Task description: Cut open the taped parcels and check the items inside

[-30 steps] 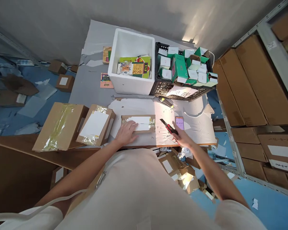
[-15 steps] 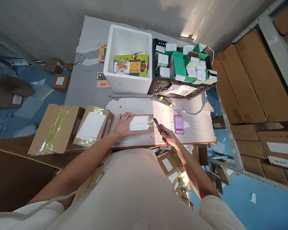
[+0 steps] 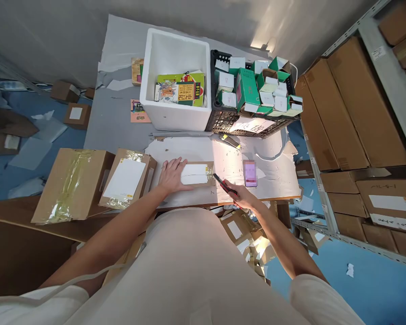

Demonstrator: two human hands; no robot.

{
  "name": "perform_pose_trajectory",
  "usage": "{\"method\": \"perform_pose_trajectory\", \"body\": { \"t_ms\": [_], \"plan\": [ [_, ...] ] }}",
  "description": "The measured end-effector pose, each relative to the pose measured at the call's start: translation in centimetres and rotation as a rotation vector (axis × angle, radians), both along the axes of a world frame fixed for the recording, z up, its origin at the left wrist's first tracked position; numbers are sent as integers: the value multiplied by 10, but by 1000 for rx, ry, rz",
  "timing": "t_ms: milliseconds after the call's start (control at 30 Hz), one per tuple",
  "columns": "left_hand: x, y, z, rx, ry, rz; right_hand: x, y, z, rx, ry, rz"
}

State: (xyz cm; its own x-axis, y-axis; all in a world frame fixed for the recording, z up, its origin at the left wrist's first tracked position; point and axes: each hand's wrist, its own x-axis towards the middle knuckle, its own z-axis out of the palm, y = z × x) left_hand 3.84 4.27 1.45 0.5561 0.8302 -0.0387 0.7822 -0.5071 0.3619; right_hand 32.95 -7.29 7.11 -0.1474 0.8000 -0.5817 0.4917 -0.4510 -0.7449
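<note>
Grey-walled room, blue floor (image 3: 352, 289) with paper scraps, rack (image 3: 385, 63) of cardboard boxes on the right. Desk (image 3: 115, 131) covered in pale, torn sheeting. Small carton (image 3: 198, 174) lies flat near the desk's front edge, white label up, clear tape at its right end. Left hand (image 3: 172, 176) palm down over the carton's left end, fingers slightly spread, thumb out to the side. Right hand (image 3: 241, 195) has its fingers wrapped round a red-and-black cutter (image 3: 224, 183), tip at the carton's taped right end; can't tell if it touches. Phone (image 3: 250, 174) just beyond the right hand, screen lit. Yellow-and-black tool (image 3: 230, 141) further back, below the black crate (image 3: 223, 124) of green-and-white boxes (image 3: 248, 92). White bin (image 3: 176, 115) beside the crate, books (image 3: 182, 92) inside. Two taped cartons, larger (image 3: 69, 185) and mid-size (image 3: 126, 178), left of the left hand.
</note>
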Motion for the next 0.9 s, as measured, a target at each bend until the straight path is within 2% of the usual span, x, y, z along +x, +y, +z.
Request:
{"method": "perform_pose_trajectory", "body": {
  "t_ms": [100, 233, 300, 400, 467, 567, 667, 767, 833, 900],
  "plan": [
    [-1, 0, -2, 4, 6, -1, 0, -1, 1, 16, -21, 30],
    [-3, -1, -3, 25, -1, 0, 8, -20, 1, -39, 20, -46],
    [-1, -2, -3, 31, -4, 6, 10, -36, -1, -47, 80, -158],
    [8, -5, 0, 55, -4, 110, -6, -48, -12, 77, 178, -472],
    [16, -9, 1, 71, 1, 261, -31, -40, -24, 114, 283, -649],
    [23, -23, -3, 34, -13, 449, -72, -6, -43, 92, 401, -734],
    [16, -46, -12, -60, -122, 392, -95, 32, -51, 118, 416, -734],
    [1, -63, -20, -86, -247, 262, -93, 52, -48, 139, 402, -722],
    [-5, -57, -18, -48, -269, 257, -86, 48, -45, 161, 407, -731],
    [-6, -32, -11, 0, -249, 275, -81, 32, -43, 168, 434, -762]
  ]
}}
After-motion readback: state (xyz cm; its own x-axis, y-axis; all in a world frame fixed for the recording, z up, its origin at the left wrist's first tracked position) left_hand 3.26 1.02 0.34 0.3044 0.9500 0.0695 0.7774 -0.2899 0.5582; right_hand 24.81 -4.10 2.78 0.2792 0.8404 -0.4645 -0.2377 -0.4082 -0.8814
